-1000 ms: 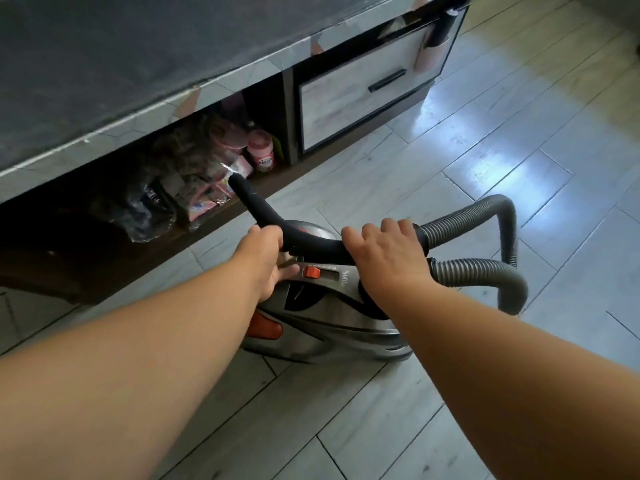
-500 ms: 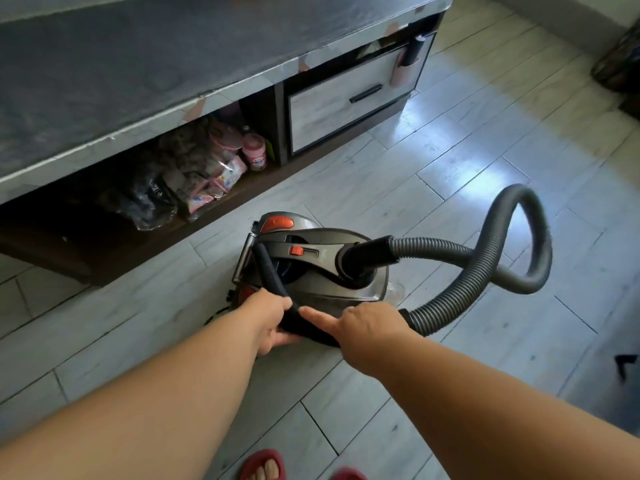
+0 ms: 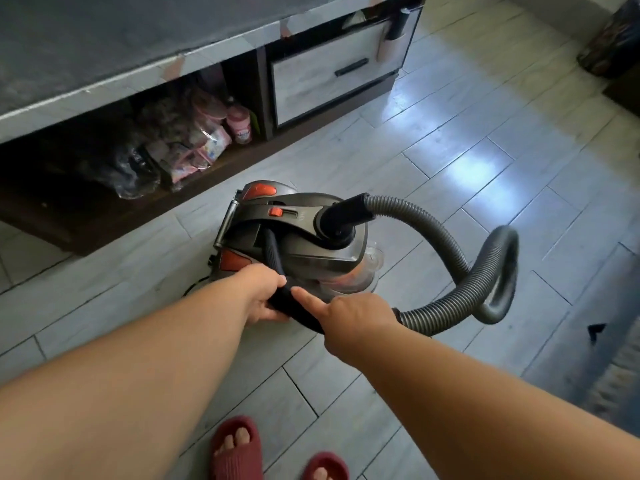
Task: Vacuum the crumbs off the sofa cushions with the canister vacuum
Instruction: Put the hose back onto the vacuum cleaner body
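A grey canister vacuum (image 3: 304,237) with orange buttons stands on the tiled floor in the middle of the view. Its ribbed grey hose (image 3: 450,258) leaves the top socket, loops to the right and comes back to a black curved handle tube (image 3: 277,271) that lies over the canister's near side. My left hand (image 3: 265,292) grips this black tube from the left. My right hand (image 3: 349,318) holds it just to the right, with the index finger stretched out along it. No sofa cushion or crumbs are in view.
A low TV cabinet (image 3: 214,53) with a grey top runs along the back; its open shelf holds plastic-wrapped packets (image 3: 194,140) and its drawer (image 3: 332,77) is closed. A dark rug edge (image 3: 609,375) lies at right. My red slippers (image 3: 235,448) are at the bottom.
The view has pulled back and up from the vacuum. Both hands have slid down the black tube toward me, and the hose loop has swung out to the right.
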### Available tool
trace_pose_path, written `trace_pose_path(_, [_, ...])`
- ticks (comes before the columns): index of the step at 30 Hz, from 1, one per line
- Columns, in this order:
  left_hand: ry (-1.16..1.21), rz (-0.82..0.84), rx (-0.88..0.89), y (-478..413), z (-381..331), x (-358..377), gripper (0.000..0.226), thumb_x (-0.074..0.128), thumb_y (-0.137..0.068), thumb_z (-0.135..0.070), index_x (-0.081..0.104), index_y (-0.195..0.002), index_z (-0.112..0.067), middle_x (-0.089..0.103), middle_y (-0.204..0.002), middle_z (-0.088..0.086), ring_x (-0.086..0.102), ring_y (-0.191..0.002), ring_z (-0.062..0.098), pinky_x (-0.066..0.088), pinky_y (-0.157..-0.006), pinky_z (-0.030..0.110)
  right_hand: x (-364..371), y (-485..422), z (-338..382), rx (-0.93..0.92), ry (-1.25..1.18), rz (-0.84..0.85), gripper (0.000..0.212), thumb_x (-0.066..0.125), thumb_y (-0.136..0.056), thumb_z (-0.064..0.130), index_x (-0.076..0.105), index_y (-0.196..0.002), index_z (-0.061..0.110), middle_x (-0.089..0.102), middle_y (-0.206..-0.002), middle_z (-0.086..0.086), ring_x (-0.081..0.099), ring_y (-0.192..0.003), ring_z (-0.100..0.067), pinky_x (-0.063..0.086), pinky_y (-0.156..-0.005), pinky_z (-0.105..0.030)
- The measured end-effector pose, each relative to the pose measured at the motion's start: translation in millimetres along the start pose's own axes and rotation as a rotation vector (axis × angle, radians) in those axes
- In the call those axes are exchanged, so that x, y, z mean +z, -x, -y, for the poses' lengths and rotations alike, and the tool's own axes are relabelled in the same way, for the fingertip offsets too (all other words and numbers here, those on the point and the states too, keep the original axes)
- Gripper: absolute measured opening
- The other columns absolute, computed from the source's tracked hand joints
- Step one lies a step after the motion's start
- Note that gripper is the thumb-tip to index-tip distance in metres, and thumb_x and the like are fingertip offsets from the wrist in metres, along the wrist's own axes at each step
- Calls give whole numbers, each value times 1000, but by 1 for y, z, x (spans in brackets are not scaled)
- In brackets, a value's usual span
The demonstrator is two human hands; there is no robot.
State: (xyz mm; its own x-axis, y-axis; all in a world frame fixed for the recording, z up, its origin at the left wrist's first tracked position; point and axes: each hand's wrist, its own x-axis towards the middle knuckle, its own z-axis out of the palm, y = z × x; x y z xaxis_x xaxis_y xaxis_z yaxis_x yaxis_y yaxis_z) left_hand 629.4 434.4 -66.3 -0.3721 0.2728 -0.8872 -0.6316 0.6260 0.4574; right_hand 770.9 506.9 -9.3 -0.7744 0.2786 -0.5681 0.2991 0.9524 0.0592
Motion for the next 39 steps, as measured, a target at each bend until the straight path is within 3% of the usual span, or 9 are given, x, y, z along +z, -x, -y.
trace_pose_path(4, [-61, -39, 35, -17, -6, -2, 59, 45, -100, -6, 26, -151, -30, 51, -119, 13, 58, -80, 29, 48, -49, 42, 1, -16, 13, 20, -14, 49, 89, 45, -93, 11, -20, -149, 32, 45, -69, -6, 45, -58, -22, 37, -52, -35])
trace_pose_path(7, [-100, -78, 61, -32, -13, -3, 58, 44, -100, -7, 27, -150, -32, 51, -112, 10, 58, -77, 28, 48, -49, 38, 0, -29, 21, 54, -69, 77, 90, 45, -92, 8, -21, -149, 29, 41, -68, -7, 42, -59, -24, 38, -54, -38])
trace_pose_path(11, [-311, -97, 160, -53, -10, -9, 52, 44, -98, -5, 33, -148, -16, 51, -139, 17, 57, -116, 39, 54, -89, 50, 7, -44, 31, 61, -153, 170, 93, 47, -92, 8, -24, -148, 28, 58, -93, -13, 50, -72, -29, 42, -62, -42])
trace_pose_path(15, [-336, -110, 135, -67, -5, -19, 60, 47, -98, -9, 26, -151, -30, 43, -146, 13, 50, -125, 36, 45, -102, 50, 24, -53, 50, 43, -204, 189, 96, 48, -91, 7, -30, -145, 25, 59, -91, -11, 49, -65, -25, 43, -64, -39])
trace_pose_path(23, [-327, -124, 176, -93, -12, -22, 68, 50, -97, -8, 23, -149, -42, 38, -148, 11, 48, -122, 34, 45, -103, 48, 48, -83, 51, 62, -186, 133, 93, 43, -93, 11, -35, -143, 25, 67, -101, -8, 52, -65, -23, 37, -59, -33])
trace_pose_path(27, [-360, -77, 151, -92, -16, -27, 70, 49, -98, -10, 16, -150, -43, 39, -147, 12, 53, -117, 34, 50, -96, 50, 48, -87, 51, 32, -194, 152, 97, 50, -96, 40, -33, -144, 27, 60, -83, -7, 48, -58, -22, 34, -53, -31])
trace_pose_path(31, [-362, -49, 116, -84, -26, -35, 74, 53, -97, -14, 11, -152, -40, 40, -146, 12, 58, -105, 31, 56, -77, 44, 22, -107, 39, 2, -129, 169, 93, 48, -88, 65, -9, -151, 31, 45, -74, -3, 44, -58, -20, 36, -52, -33])
trace_pose_path(35, [-701, -50, 249, -76, -47, -47, 71, 53, -97, -20, 12, -154, -28, 31, -155, 9, 42, -132, 29, 40, -105, 38, -14, -140, 22, 24, -208, 36, 54, 48, -91, 55, 43, -133, 23, 53, -98, -4, 56, -90, -25, 40, -64, -36])
trace_pose_path(39, [-851, -31, 313, -57, -64, -64, 66, 56, -96, -24, 22, -153, -24, 35, -152, 10, 40, -133, 29, 35, -109, 33, -49, -159, 10, 73, -208, -43, 46, 50, -93, 35, 41, -137, 23, 48, -123, -6, 45, -117, -28, 45, -86, -42])
